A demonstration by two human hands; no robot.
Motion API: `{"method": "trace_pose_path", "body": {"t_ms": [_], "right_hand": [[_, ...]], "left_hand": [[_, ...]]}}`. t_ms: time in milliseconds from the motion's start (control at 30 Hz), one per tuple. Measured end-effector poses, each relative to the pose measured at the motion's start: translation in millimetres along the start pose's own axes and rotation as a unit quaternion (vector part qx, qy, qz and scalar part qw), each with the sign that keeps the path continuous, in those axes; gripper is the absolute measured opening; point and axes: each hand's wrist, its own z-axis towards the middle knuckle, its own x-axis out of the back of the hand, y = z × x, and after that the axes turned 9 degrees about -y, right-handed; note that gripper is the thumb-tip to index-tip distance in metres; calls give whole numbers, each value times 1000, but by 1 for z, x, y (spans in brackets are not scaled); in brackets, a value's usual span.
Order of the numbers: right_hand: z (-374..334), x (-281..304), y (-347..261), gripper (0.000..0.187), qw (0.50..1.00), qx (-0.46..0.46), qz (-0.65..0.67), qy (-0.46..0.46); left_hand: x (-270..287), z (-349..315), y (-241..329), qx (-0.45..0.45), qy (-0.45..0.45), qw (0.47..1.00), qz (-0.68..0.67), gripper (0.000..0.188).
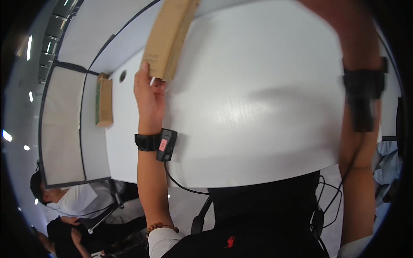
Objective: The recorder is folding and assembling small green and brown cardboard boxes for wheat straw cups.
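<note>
A long brown cardboard box (168, 36) rises toward the upper edge of the head view, above the far side of the white table, and its far end is cut off. My left hand (149, 96) grips the near end, thumb on the printed face and fingers curled under the lower edge. Over the right part of the table is my right hand (344, 21), smeared by motion and cut by the upper edge. Its fingers do not show, so whether it holds anything is hidden.
Another cardboard box (104, 101), with a green side, stands by the left partition (64, 124). A round cable hole (123, 76) sits in the white table (241, 142). Cables run from both wrist devices. Someone in a white top (81, 200) sits at lower left.
</note>
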Motion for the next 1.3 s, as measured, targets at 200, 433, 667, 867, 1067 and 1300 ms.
{"method": "trace_pose_path", "body": {"t_ms": [200, 433, 667, 867, 1067, 1300], "right_hand": [[-7, 59, 93, 32, 779, -181, -600, -5], [-37, 83, 150, 45, 862, -308, -392, 88], [-43, 68, 155, 65, 837, -241, -485, -73], [-48, 70, 156, 77, 838, -188, -503, -92], [-51, 75, 166, 80, 868, -145, -470, -70], [-49, 75, 164, 49, 849, -162, -500, -56]], "left_hand": [[-29, -5, -14, -33, -66, 976, 207, 34], [-26, -8, -26, -196, -172, 912, 318, 52], [-38, -18, -19, -132, -214, 901, 354, 63], [-35, -17, -21, -107, -224, 920, 304, 59], [-33, -17, -20, -125, -244, 916, 294, 53], [-44, -21, -18, -111, -192, 921, 322, 50]]}}
